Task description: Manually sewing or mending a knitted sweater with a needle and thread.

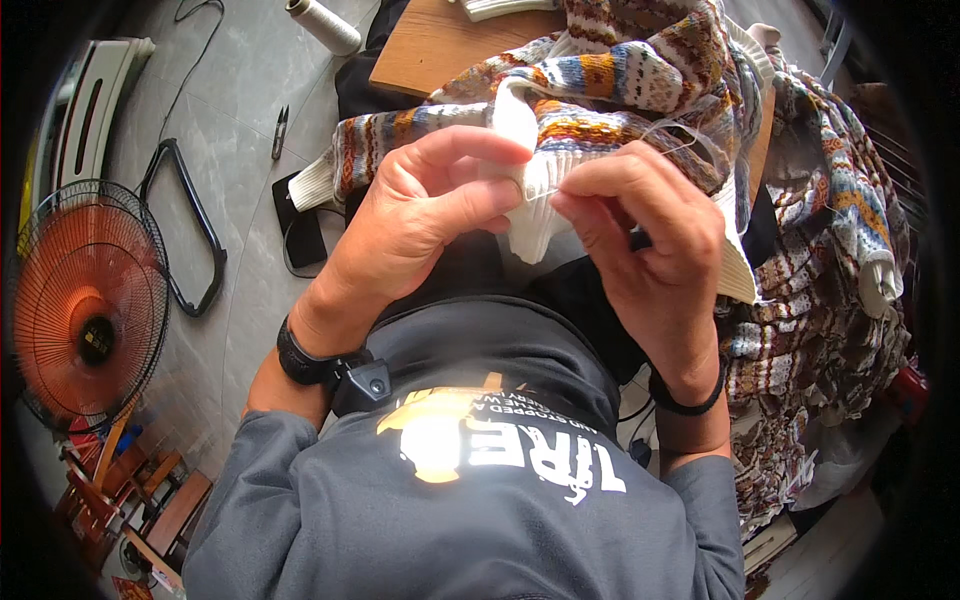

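Observation:
A patterned knitted sweater [600,75] in white, brown, orange and blue lies over my lap and a wooden board. Between thumb and fingers, my left hand [412,199] pinches the sweater's white ribbed edge [547,172]. Close beside it, the fingertips of my right hand [656,214] are closed on a thin white strand [541,195] that meets the ribbing. Whether that strand is thread or a needle, I cannot tell. Behind my right hand a loose loop of pale thread [694,135] arcs over the knit. One sleeve with a white cuff [311,184] stretches out to the left.
The wooden board [420,49] is under the sweater. On the tiled floor at left are a thread cone [326,28], thread snips [280,133], a flat black object [300,225] and a caged fan [90,307]. More patterned knitwear [810,322] is heaped at right.

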A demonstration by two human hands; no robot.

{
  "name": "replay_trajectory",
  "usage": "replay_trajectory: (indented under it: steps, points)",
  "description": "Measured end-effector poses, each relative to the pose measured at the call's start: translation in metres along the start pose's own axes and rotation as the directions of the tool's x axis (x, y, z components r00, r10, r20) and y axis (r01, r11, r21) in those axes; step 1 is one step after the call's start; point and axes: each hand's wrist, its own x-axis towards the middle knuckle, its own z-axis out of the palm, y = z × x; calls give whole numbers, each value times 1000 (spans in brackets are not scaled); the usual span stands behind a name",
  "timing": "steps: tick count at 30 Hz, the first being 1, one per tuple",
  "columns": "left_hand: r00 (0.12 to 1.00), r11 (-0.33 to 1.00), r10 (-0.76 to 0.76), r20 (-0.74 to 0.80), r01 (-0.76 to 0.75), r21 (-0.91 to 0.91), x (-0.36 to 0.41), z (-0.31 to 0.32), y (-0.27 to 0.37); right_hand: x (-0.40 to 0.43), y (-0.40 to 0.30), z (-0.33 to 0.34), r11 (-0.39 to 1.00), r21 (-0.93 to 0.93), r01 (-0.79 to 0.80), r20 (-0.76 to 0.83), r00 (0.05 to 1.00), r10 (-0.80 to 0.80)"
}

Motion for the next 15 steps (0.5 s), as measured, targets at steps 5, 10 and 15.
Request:
replay_trajectory:
  steps: [5,10,15]
  points:
    - [999,999,-36,-34,36,16,1,2,-1,1,0,3,997,-24,74,-4,997,-74]
    - [999,999,-33,-29,33,3,2,2,-2,0,-3,3,998,-13,58,-13,998,-58]
    - [1000,1000,-6,-5,6,-18,2,3,-3,-1,-3,4,999,-4,41,-20,999,-41]
